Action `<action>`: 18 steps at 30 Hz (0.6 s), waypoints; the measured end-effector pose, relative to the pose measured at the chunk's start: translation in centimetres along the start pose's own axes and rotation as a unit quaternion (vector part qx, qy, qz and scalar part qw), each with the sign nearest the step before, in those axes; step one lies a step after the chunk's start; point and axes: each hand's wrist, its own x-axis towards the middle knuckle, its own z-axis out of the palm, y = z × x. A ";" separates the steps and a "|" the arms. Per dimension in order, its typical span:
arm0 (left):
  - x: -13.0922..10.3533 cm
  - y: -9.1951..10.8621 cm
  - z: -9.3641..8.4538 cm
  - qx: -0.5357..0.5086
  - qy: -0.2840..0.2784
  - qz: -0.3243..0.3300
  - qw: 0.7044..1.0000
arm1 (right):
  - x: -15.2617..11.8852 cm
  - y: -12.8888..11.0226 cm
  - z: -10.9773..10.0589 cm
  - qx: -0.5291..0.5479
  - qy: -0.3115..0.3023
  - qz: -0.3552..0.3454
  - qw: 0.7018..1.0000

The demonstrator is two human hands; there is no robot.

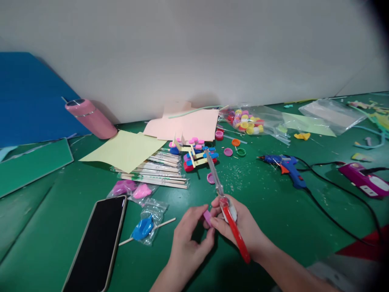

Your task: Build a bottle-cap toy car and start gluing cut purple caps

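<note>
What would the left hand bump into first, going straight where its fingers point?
Probably the small pink piece at its fingertips, with the right hand just beyond. Exact contact and depth are hard to judge from this single view.

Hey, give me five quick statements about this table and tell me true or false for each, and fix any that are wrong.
1. The right hand holds a red-handled tool. True.
2. The left hand is on the small pink piece. True.
3. The glue gun is in the left hand. False: the glue gun lies on the green table, to the right of both hands.
4. The phone has a brightly lit screen. False: the phone's screen is dark.
5. The pale yellow paper lies partly over the sticks. True.
</note>
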 end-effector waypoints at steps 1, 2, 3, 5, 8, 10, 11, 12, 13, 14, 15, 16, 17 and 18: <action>-0.1 -0.1 0.1 0.003 -0.005 0.000 1.000 | 0.1 0.1 0.0 0.008 0.001 0.003 1.000; -0.2 -0.2 0.2 0.001 -0.005 -0.010 1.000 | 0.3 0.2 0.0 0.007 0.009 0.004 1.000; -0.3 -0.4 0.3 -0.004 -0.002 -0.029 1.000 | 0.4 0.2 -0.1 0.003 0.020 0.003 1.000; -0.6 -0.6 0.3 -0.018 0.018 -0.081 0.996 | 0.6 0.3 -0.4 -0.001 0.048 0.002 0.999; -0.7 -0.8 0.0 -0.003 0.056 -0.124 0.991 | 0.8 0.3 -0.9 -0.007 0.075 0.002 0.997; -0.6 -0.6 -0.4 0.031 0.062 -0.123 0.990 | 0.9 0.3 -1.1 -0.011 0.081 0.001 0.997; -0.4 -0.5 -0.5 0.045 0.061 -0.121 0.990 | 0.9 0.3 -1.2 -0.014 0.081 -0.001 0.997; -0.3 -0.4 -0.6 0.053 0.060 -0.121 0.989 | 0.9 0.3 -1.2 -0.017 0.080 -0.003 0.997; -0.2 -0.2 -0.7 0.055 0.060 -0.124 0.989 | 0.8 0.3 -1.2 -0.020 0.078 -0.005 0.997; -0.2 -0.1 -0.7 0.050 0.061 -0.129 0.988 | 0.8 0.3 -1.2 -0.023 0.075 -0.008 0.997; -0.1 0.0 -0.6 0.038 0.061 -0.135 0.988 | 0.7 0.3 -1.1 -0.026 0.072 -0.011 0.997; -0.1 0.1 -0.6 0.018 0.059 -0.140 0.988 | 0.6 0.2 -1.0 -0.029 0.068 -0.014 0.997; 0.0 0.1 -0.5 -0.007 0.055 -0.145 0.988 | 0.5 0.1 -0.9 -0.031 0.062 -0.016 0.997; 0.0 0.2 -0.4 -0.034 0.043 -0.149 0.987 | 0.4 0.0 -0.8 -0.034 0.054 -0.016 0.998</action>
